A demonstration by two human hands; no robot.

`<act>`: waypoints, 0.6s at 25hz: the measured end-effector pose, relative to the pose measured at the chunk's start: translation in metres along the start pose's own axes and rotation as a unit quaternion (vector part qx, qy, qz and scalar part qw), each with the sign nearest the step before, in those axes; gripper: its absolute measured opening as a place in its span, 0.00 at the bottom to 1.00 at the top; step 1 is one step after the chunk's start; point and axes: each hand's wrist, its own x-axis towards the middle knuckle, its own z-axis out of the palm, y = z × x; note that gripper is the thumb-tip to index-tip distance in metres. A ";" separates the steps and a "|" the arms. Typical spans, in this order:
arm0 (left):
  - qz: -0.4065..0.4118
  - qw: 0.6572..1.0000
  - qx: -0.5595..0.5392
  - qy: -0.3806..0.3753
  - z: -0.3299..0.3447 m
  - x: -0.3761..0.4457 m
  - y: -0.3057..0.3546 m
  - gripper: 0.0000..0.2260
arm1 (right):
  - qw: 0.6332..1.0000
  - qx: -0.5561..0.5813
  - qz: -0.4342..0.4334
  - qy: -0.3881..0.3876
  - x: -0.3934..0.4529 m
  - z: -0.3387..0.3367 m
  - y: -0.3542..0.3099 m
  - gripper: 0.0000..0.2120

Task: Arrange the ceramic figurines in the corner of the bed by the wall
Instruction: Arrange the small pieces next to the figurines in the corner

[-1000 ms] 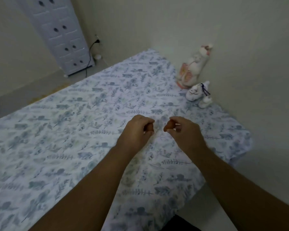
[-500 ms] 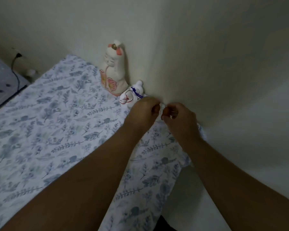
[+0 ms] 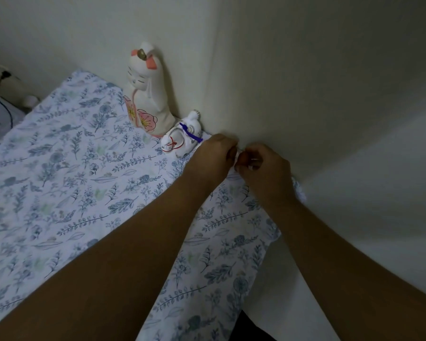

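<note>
A tall white ceramic cat figurine (image 3: 148, 99) with pink ears and a pink flower stands upright against the wall. Right beside it a small white figurine (image 3: 182, 140) with a red cord and a purple tassel lies on the floral bed sheet (image 3: 84, 168). My left hand (image 3: 212, 156) and my right hand (image 3: 263, 168) meet fingertip to fingertip at the bed's corner by the wall, just right of the small figurine. Both are pinched on a small white object (image 3: 238, 153), which the fingers mostly hide.
Two pale walls (image 3: 305, 82) meet at a corner right behind my hands. The bed's edge drops off at the lower right. At the far left, beyond the bed, a black cable (image 3: 4, 99) hangs from a wall socket above a white cabinet.
My hands moved from above the middle of the bed to its corner by the wall, staying pinched together. The view swung right, so the figurines now sit left of my hands.
</note>
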 end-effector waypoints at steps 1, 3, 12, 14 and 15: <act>-0.002 1.000 0.002 0.000 -0.001 0.000 0.000 0.03 | 1.000 0.001 0.000 -0.003 0.001 -0.002 0.000 0.04; -0.002 1.000 0.006 0.005 -0.002 0.000 0.002 0.04 | 1.000 -0.004 -0.003 -0.006 0.002 -0.003 0.001 0.04; -0.006 1.000 -0.006 0.026 -0.001 -0.004 0.003 0.03 | 1.000 -0.012 -0.009 0.004 -0.001 0.001 0.000 0.04; 0.003 0.999 -0.012 0.040 -0.001 -0.008 0.005 0.03 | 1.000 -0.013 -0.019 0.008 -0.002 0.002 0.002 0.04; 0.007 0.999 -0.011 0.043 -0.002 -0.011 0.007 0.05 | 1.000 -0.017 -0.023 0.012 -0.003 0.003 0.002 0.04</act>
